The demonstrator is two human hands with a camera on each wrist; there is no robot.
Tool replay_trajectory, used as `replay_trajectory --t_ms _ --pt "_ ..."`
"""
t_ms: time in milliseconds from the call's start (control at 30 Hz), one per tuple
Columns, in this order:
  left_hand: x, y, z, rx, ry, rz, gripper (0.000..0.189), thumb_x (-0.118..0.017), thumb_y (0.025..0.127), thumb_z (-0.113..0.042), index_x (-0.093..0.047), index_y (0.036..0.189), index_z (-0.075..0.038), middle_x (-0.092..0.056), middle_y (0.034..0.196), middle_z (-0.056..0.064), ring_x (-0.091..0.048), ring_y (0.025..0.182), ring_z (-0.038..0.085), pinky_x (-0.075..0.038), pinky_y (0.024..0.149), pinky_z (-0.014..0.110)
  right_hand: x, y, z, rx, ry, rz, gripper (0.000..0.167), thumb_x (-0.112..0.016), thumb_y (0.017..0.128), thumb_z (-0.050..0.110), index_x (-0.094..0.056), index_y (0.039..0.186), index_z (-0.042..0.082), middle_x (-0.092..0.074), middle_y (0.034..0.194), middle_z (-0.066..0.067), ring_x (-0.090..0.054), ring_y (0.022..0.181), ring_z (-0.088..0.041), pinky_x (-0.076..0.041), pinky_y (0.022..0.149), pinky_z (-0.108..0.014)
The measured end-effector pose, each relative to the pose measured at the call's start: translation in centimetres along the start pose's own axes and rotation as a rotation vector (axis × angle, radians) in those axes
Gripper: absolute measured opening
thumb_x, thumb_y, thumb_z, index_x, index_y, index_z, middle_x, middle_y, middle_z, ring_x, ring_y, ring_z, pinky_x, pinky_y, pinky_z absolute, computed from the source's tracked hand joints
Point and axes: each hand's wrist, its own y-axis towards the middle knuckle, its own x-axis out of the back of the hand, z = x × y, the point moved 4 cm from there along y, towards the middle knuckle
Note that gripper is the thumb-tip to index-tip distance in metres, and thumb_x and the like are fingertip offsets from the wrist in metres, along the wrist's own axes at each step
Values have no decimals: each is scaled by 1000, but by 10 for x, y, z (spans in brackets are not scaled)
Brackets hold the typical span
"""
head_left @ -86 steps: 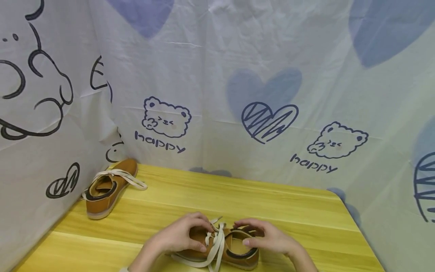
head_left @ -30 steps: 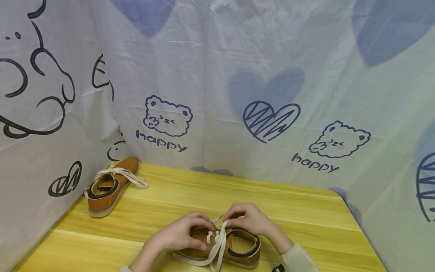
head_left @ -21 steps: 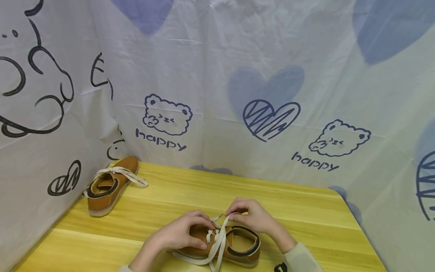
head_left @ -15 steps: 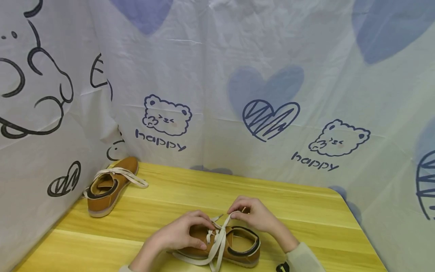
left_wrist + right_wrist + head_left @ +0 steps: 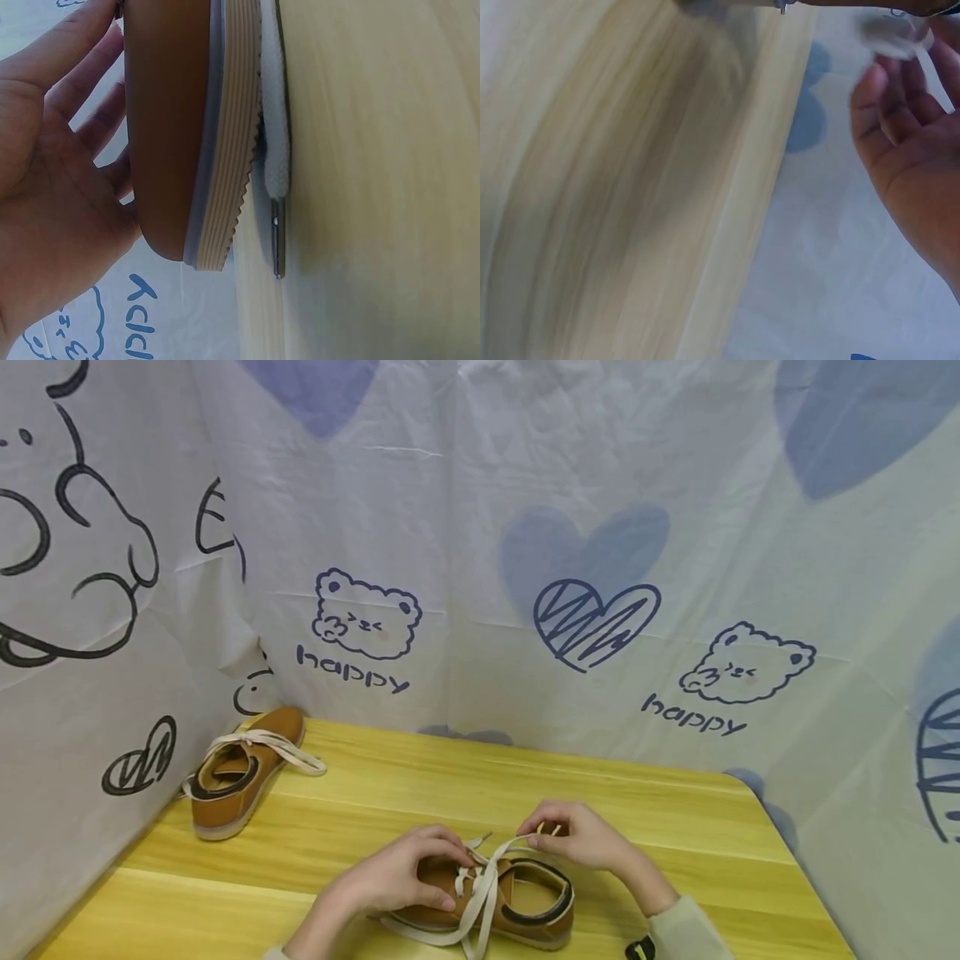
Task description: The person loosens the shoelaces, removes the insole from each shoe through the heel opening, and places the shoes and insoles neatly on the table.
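A brown leather shoe [image 5: 542, 933] lies on its sole at the table's near side, toe to the left and heel to the right. My left hand [image 5: 393, 872] grips its toe end, thumb on the near side and fingers over the far side. The left wrist view shows the shoe's side and ridged sole beside that hand. White shoelaces [image 5: 486, 893] are crossed and tied over the tongue. Above the shoe's opening, my right hand [image 5: 588, 839] pinches a lace strand and holds it taut to the right. The lace looks blurred in the right wrist view.
A matching brown shoe [image 5: 240, 793] with a tied lace stands at the table's back left corner. The yellow wooden table [image 5: 660, 827] meets a printed white cloth [image 5: 480, 693] behind and at the left. A metal-tipped lace end [image 5: 277, 240] lies beside the sole.
My right hand has left the shoe's opening, taken hold of a lace at the knot and drawn it to the right. My left hand stays on the toe.
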Motion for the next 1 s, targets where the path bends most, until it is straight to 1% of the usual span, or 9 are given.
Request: replay_trajectory --t_ms 67,133,233,333,467,633,700,833,1000 --pt "1 0 0 -1 -5 -1 43 -85 85 -39 -73 126 -32 -60 132 -13 -53 127 17 -41 114 48 -2 0 -1 -21 20 39 18 -70 101 19 -76 116 11 -72 107 -3 -64 86 -11 -56 74 -27" --pt "1 0 0 0 -8 0 43 -85 86 -38 -73 126 -31 -60 131 -13 -53 127 16 -42 114 48 -4 2 1 -33 18 49 21 -69 101 21 -75 119 12 -72 111 -3 -66 96 -12 -56 82 -30" --pt "2 -1 0 0 -4 2 43 -85 86 -38 -73 126 -32 -60 131 -14 -53 127 15 -42 114 47 -9 9 8 -31 -4 24 22 -68 103 24 -75 120 13 -73 113 -2 -67 103 -12 -56 90 -33" --pt "1 0 0 -15 -3 0 42 -86 86 -36 -73 126 -31 -60 130 -14 -53 126 14 -42 114 45 -16 18 18 -14 -23 11 23 -67 103 27 -76 118 12 -74 112 -2 -66 104 -11 -55 91 -34" --pt "1 0 -1 -30 -4 -13 42 -87 85 -34 -74 124 -29 -61 129 -13 -54 125 13 -42 114 45 -28 29 29 -6 -20 46 22 -68 102 29 -77 114 12 -74 107 2 -66 99 -10 -56 89 -33" --pt "1 0 -1 -23 -4 -30 43 -88 82 -35 -75 122 -28 -61 128 -12 -55 125 13 -42 114 47 -39 36 34 -81 -41 80 14 -72 99 30 -77 101 18 -71 95 10 -64 86 -6 -55 78 -26" --pt "1 0 -1 -27 -1 -37 43 -88 81 -36 -75 122 -27 -61 129 -11 -55 124 14 -42 114 49 -42 38 34 -110 -44 96 13 -73 98 31 -76 96 19 -71 91 10 -63 82 -6 -54 74 -26" --pt "1 1 -1 -37 1 -41 44 -89 80 -35 -75 121 -27 -62 128 -9 -56 123 15 -44 113 48 -46 39 34 -143 -21 141 15 -74 97 32 -76 91 19 -71 89 10 -62 79 -7 -52 70 -25" --pt "1 0 -1 -29 0 -42 44 -89 79 -34 -75 120 -28 -62 129 -8 -55 124 14 -43 114 47 -48 40 33 -165 3 159 10 -75 95 24 -77 88 17 -71 84 9 -63 74 -7 -53 68 -24"
